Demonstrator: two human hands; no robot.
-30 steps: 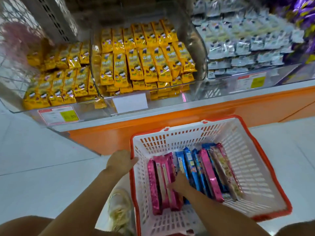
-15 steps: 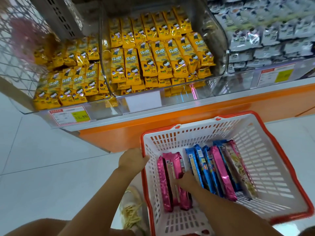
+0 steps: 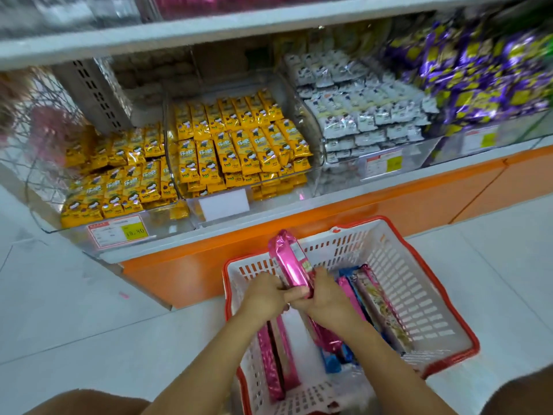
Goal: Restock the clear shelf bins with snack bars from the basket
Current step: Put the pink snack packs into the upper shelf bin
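Two pink bars (image 3: pixel 288 262), perhaps; left hand (image 3: pixel 263 299) and right hand (image 3: pixel 326 301) grip hidden ends.

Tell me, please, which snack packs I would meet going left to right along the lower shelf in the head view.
leftmost yellow packs → second batch of yellow packs → silver packs → purple packs
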